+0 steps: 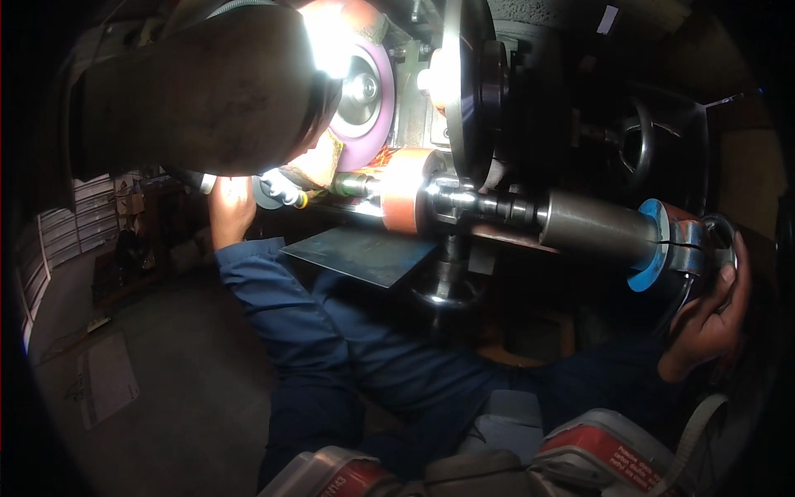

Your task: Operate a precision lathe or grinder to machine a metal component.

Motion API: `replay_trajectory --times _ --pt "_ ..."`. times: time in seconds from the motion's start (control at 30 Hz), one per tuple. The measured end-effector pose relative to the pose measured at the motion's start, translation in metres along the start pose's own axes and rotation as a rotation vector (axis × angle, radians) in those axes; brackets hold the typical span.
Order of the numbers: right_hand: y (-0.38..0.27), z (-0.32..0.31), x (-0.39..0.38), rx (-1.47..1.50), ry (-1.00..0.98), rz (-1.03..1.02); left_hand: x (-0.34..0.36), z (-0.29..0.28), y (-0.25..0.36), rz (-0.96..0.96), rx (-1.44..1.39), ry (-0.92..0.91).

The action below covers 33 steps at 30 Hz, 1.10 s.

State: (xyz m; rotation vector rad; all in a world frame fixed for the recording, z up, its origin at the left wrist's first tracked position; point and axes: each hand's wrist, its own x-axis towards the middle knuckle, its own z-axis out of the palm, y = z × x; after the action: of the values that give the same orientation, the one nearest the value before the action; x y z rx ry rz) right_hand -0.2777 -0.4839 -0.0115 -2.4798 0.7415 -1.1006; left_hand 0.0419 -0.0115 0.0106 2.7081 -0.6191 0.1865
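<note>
My left hand (232,211) reaches up at the underside of a large dark cylindrical housing (190,91), beside a small metal fitting (277,190); its fingertips are hidden there. My right hand (708,319) grips a dark metal ring (722,232) at the right end of a horizontal shaft assembly. This assembly has a grey cylinder (596,224), a blue collar (642,273) and an orange drum (402,190). Above the drum stands a pink grinding wheel (373,132) in bright light, with a large dark disc (468,83) to its right.
A flat metal plate (356,253) lies below the shaft, beside a vertical metal post (447,269). A handwheel (638,149) is at the upper right. Shelving (74,232) stands at the far left, with a flat pale board (108,381) on the floor. Respirator cartridges (596,443) show below me.
</note>
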Motion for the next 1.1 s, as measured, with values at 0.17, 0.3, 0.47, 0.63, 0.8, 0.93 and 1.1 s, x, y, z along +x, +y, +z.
replay_trajectory --times 0.17,0.3,0.47,0.63,0.8,0.93,1.1 --pt "-0.006 -0.006 0.010 0.009 -0.094 0.083 0.002 -0.001 -0.004 0.158 0.136 0.017" --pt "-0.009 -0.011 0.020 -0.072 -0.222 0.170 0.005 0.001 0.037 -0.033 -0.011 0.008" --pt "-0.019 -0.013 0.040 -0.213 -0.415 0.311 0.005 -0.001 0.036 -0.047 -0.161 0.004" --pt "-0.013 -0.014 0.031 -0.184 -0.345 0.272 0.005 0.000 0.041 -0.006 -0.132 0.021" --pt "-0.010 -0.009 0.018 -0.105 -0.225 0.196 0.007 0.001 0.045 -0.019 -0.148 0.011" --pt "-0.005 -0.003 0.007 -0.005 -0.093 0.146 0.008 0.001 0.044 -0.042 -0.121 0.020" --pt "0.006 0.002 -0.002 0.039 -0.007 0.044 0.008 0.000 0.047 -0.008 -0.077 0.023"
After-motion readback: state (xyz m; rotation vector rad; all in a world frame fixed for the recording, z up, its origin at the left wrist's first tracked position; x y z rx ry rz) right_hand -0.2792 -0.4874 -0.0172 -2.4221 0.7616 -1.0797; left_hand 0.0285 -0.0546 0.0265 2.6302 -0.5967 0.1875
